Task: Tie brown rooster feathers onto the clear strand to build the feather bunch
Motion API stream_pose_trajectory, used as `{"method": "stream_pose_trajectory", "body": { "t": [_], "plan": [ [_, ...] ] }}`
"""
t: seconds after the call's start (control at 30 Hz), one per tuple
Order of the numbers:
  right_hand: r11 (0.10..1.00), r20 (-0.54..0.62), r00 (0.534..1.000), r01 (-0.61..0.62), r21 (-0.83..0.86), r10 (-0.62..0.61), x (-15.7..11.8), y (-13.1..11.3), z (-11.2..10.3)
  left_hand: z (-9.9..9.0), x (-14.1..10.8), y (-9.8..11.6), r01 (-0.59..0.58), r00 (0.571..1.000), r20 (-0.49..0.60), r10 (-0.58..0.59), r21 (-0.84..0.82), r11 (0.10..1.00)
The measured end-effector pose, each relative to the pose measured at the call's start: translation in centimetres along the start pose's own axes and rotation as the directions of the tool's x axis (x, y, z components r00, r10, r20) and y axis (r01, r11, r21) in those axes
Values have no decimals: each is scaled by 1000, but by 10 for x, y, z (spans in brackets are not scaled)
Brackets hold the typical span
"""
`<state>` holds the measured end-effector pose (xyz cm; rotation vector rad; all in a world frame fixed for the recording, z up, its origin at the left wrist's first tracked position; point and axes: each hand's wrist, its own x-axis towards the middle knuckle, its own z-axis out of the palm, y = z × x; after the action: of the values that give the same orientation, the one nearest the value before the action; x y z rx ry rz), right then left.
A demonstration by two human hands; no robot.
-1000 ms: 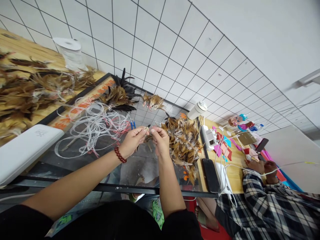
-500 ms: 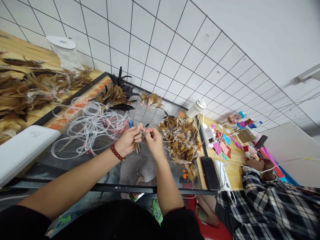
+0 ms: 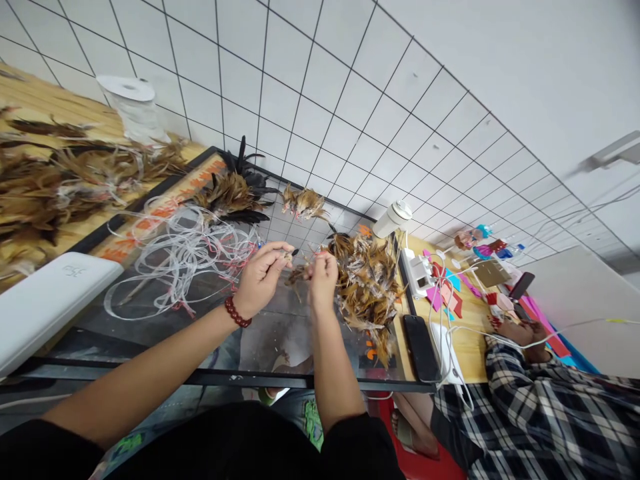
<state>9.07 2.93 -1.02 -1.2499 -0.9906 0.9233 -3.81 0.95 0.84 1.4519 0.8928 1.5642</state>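
Note:
My left hand [image 3: 261,277] is closed in a pinch, with a red beaded bracelet on its wrist; what its fingertips hold is too small to make out. A small dark thing [image 3: 295,252] shows just beyond those fingertips. To its right, my right hand [image 3: 324,279] pinches a small bunch of brown feathers [image 3: 299,274], which sticks out to the left of the fingers. Close to the right hand lies a large pile of brown feathers [image 3: 370,283]. Left of my left hand is a tangle of clear ribbon [image 3: 173,257] with pink bits of thread.
Black and brown feathers [image 3: 233,190] and a small feather clump [image 3: 305,202] lie at the back. A white power bank [image 3: 60,303] and a spool [image 3: 131,107] are left. A white bottle [image 3: 393,219], phone [image 3: 420,347] and cables stand right, near another person's plaid sleeve [image 3: 515,380].
My hands were together at the small feathers; now they are apart. The right hand has moved slightly right with the feather bunch, and the left fingers have come off it.

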Motion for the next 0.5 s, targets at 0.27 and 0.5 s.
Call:
{"method": "stream_pose_trajectory", "body": {
  "t": [0.27, 0.5],
  "plan": [
    [950, 524, 852, 170, -260, -9, -3, 7, -9, 27, -44, 12, -793, 529, 503, 684, 7, 609],
    [609, 845, 529, 697, -378, -82, -10, 8, 24, 31, -54, 8, -822, 485, 533, 693, 7, 570]
  ]
}}
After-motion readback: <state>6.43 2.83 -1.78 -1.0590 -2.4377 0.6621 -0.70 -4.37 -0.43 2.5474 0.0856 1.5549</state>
